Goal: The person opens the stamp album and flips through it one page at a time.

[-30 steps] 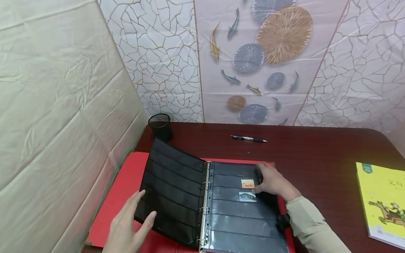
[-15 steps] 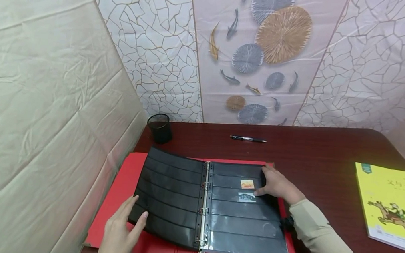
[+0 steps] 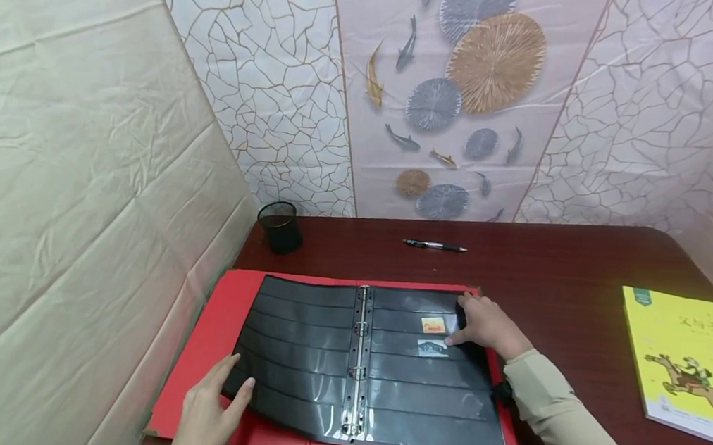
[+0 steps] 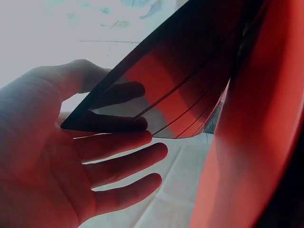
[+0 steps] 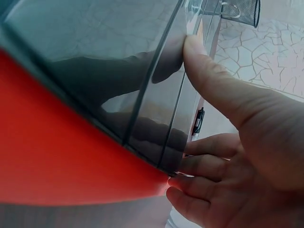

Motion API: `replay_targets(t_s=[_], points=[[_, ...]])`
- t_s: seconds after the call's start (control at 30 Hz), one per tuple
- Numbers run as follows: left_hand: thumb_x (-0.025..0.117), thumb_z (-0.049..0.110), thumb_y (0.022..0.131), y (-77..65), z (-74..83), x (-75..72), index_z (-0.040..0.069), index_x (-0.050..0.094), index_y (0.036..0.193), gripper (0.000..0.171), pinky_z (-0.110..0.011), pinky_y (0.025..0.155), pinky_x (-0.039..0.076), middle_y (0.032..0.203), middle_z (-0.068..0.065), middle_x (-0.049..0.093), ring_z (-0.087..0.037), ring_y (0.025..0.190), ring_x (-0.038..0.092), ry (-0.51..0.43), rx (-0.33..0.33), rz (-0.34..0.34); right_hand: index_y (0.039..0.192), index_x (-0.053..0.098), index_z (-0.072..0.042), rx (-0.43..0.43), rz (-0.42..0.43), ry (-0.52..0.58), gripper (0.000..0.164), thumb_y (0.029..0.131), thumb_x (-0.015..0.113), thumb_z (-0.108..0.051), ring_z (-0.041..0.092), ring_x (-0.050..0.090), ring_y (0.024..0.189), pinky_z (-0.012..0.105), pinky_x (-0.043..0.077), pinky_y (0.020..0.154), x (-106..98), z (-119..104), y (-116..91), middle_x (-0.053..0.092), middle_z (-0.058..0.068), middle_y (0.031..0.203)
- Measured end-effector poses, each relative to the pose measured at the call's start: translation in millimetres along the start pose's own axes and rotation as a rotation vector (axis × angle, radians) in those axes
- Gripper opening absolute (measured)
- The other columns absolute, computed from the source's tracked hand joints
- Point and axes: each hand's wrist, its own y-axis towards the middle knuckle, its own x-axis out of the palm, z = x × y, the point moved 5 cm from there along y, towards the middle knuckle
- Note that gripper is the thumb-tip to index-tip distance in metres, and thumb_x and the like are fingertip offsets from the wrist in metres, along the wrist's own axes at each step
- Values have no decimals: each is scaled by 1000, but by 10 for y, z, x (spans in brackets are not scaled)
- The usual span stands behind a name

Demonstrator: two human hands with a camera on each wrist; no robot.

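Observation:
A red ring binder stamp album (image 3: pixel 187 370) lies spread on the table with black pocket pages on both sides of its metal rings (image 3: pixel 356 371). The left page (image 3: pixel 301 345) curves up off the cover at its outer edge. My left hand (image 3: pixel 208 404) is at that edge, the page between thumb and fairly straight fingers in the left wrist view. My right hand (image 3: pixel 490 325) rests at the upper outer edge of the right page (image 3: pixel 430 398), thumb touching its surface. Beside that thumb sit an orange-yellow stamp (image 3: pixel 433 325) and a bluish stamp (image 3: pixel 432 348).
Behind the album stand a black mesh pen cup (image 3: pixel 280 228) and a pen (image 3: pixel 434 245). A yellow book (image 3: pixel 688 364) lies at the right of the dark red table (image 3: pixel 569 269). Fabric walls close off the back and left side.
The left page has sunk leftward and flatter toward the cover, my left hand moving left and down with it. My right hand has shifted slightly right, and its thumb is lower by the bluish stamp.

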Motion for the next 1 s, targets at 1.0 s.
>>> replay_targets(t_s=[1.0], points=[[81,28,85,-11,-518,290,-10,59,130,62,-64,94,46,130,-32,57,-54,121,50,86,-213,-410,119,63,12,-33,43,-70,71,70,95,-28,25,60,75,47,56,73,-6,-87,-25,65,16,89]])
